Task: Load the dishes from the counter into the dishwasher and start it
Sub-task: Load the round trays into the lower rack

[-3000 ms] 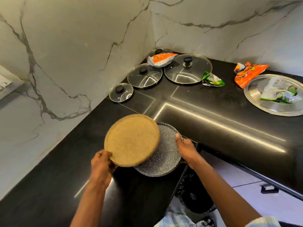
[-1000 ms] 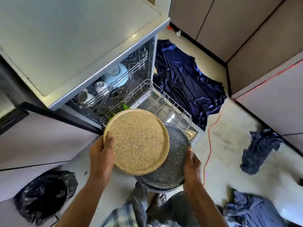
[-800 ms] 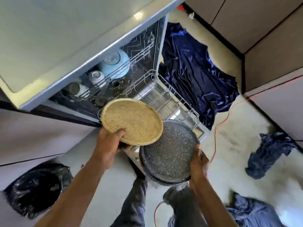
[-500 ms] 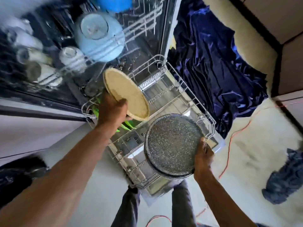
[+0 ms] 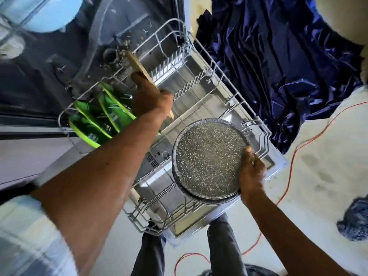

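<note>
The dishwasher stands open with its lower wire rack (image 5: pixel 221 76) pulled out over the door. My left hand (image 5: pixel 150 96) grips a tan round plate (image 5: pixel 137 63), held on edge down among the rack's tines, just right of three green plates (image 5: pixel 99 116) standing in the rack. My right hand (image 5: pixel 252 174) holds a dark speckled round plate (image 5: pixel 207 158) by its right rim, face up, above the rack's near right part. A light blue bowl (image 5: pixel 45 12) sits in the upper rack at top left.
A dark blue cloth (image 5: pixel 278 56) lies on the floor right of the dishwasher. An orange cable (image 5: pixel 294 156) runs across the pale floor. Another bundled blue cloth (image 5: pixel 354 220) lies at the right edge. My legs (image 5: pixel 225 246) stand just before the open door.
I turned from the counter to the dishwasher and bent down. My left hand tipped the tan plate on edge and lowered it into the rack; my right hand brought the speckled plate over the rack.
</note>
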### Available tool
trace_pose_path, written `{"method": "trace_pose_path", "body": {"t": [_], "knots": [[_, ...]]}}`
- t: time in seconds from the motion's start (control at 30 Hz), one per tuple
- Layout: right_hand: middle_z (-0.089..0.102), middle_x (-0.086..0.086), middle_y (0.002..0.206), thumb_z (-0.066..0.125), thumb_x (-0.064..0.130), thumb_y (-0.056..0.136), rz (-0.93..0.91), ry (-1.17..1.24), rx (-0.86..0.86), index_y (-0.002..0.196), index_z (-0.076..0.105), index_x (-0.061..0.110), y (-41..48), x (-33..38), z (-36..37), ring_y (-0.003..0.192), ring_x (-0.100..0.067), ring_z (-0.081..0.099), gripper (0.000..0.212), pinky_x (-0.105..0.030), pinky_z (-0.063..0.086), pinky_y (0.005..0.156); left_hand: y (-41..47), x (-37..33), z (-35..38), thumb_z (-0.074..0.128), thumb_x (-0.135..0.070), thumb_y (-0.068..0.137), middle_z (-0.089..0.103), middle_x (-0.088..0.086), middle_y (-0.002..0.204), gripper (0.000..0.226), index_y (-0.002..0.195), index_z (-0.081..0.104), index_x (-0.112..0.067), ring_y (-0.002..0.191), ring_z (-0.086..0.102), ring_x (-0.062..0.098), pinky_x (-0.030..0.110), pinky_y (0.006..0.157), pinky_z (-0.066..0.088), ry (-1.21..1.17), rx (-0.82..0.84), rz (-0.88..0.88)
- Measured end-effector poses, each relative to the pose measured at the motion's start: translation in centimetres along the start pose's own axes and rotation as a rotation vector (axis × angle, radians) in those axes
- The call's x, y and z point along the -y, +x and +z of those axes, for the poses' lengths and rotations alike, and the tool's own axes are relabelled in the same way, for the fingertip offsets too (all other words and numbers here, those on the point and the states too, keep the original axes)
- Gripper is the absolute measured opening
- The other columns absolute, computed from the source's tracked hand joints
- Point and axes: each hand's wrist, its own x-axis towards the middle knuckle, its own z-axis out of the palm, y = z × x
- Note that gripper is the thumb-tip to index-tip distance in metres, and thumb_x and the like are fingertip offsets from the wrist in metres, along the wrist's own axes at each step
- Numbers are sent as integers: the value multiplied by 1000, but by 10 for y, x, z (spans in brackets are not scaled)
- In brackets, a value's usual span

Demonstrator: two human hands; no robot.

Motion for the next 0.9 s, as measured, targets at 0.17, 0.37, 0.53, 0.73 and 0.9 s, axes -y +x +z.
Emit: {"method": "trace_pose_path", "body": {"t": [0.17, 0.37, 0.53, 0.73, 0.9], "knots": [[41, -5, 67, 51, 66, 95, 7, 6, 29, 89, 63, 28, 5, 2, 1, 67, -25, 41, 40, -40, 41, 59, -106, -56, -46, 72, -12, 88, 64, 12, 127, 62, 142, 43, -10, 102, 71, 32, 43, 75, 66, 51, 192, -83], [46, -2, 71, 52, 69, 92, 23, -2, 54, 92, 58, 37, 14, 10, -1, 71, -27, 46, 32, -44, 48, 61, -120, -16, -45, 86, -70, 57, 57, 14, 140, 106, 138, 45, -14, 128, 58, 33, 46, 103, 55, 89, 93, -7], [60, -5, 96, 49, 69, 90, -19, -12, 99, 111, 66, 19, 21, 30, -4, 90, -21, 57, 56, -29, 50, 70, -169, 12, -73, 69, -71, 84, 67, 3, 119, 66, 123, 54, -20, 105, 68, 28, 38, 83, 56, 174, 220, 229], [60, -16, 133, 61, 93, 62, 62, 18, 223, 144, 49, 11, 26, 56, 3, 123, -36, 59, 117, -57, 52, 102, -192, 25, -85, 71, -70, 80, 65, -1, 81, 56, 85, 60, -15, 75, 58, 17, 28, 59, 40, 57, 381, 244], [61, -15, 140, 55, 104, 50, 107, 136, 234, 153, 39, 24, 35, 56, -1, 121, -39, 63, 132, -68, 50, 97, -181, 7, -96, 62, -47, 100, 52, -8, 56, 46, 69, 57, -15, 50, 45, 10, 27, 51, 36, -43, 315, 354]]}}
